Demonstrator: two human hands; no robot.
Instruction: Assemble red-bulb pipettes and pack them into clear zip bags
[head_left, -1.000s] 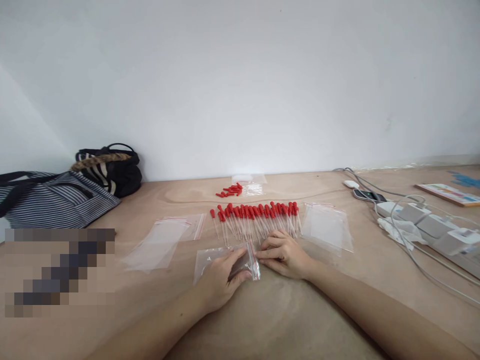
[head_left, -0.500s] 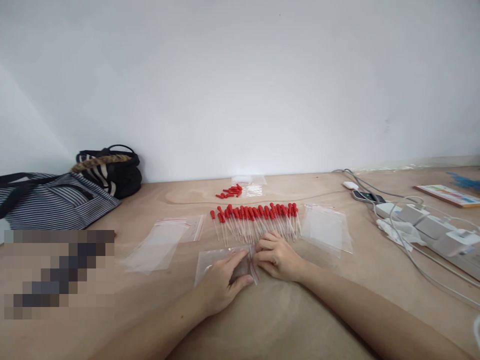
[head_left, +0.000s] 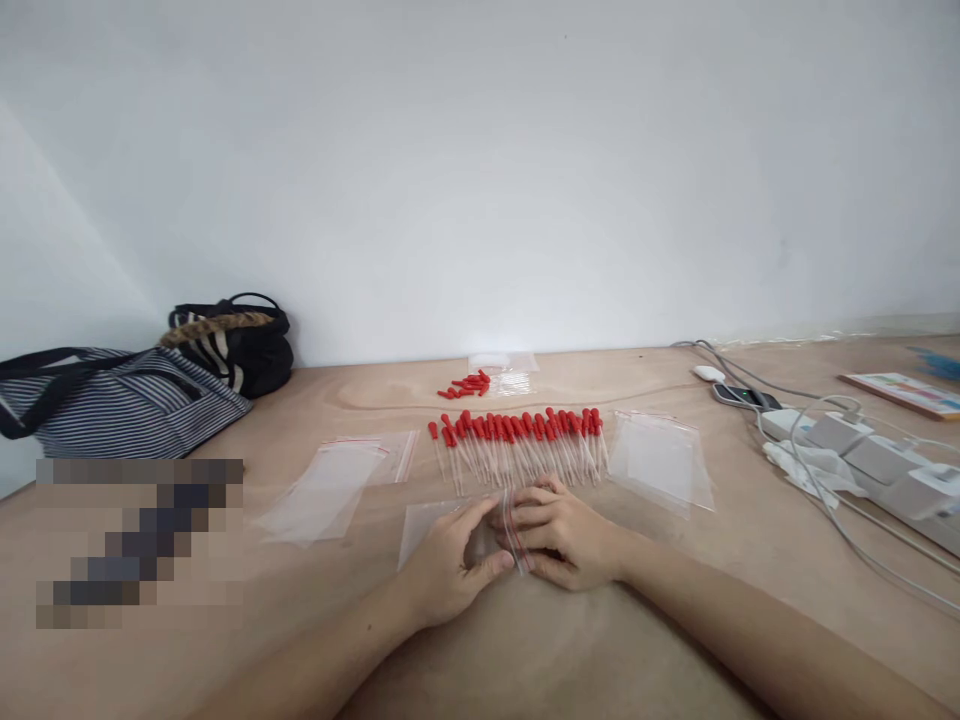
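Observation:
A clear zip-lock bag with a red line along its opening lies flat in front of me. My left hand holds it from the left, thumb and fingers curved around the bag near the opening. On the other side, my right hand has its bent fingers on the zip edge, some of them at the mouth of the bag. Just beyond both hands lies a row of glass droppers with red rubber bulbs, their tips pointing toward me. Whether anything is inside the bag is hidden by my fingers.
Clear zip-lock bags lie in stacks at left and right. Loose red rubber bulbs sit by the wall near a clear bag. A power strip with chargers and cables stands right; a striped bag stands left.
My right hand has shifted its fingers onto the bag's zip edge, nearer my left hand. The opening has turned slightly. The whole view has shifted a little.

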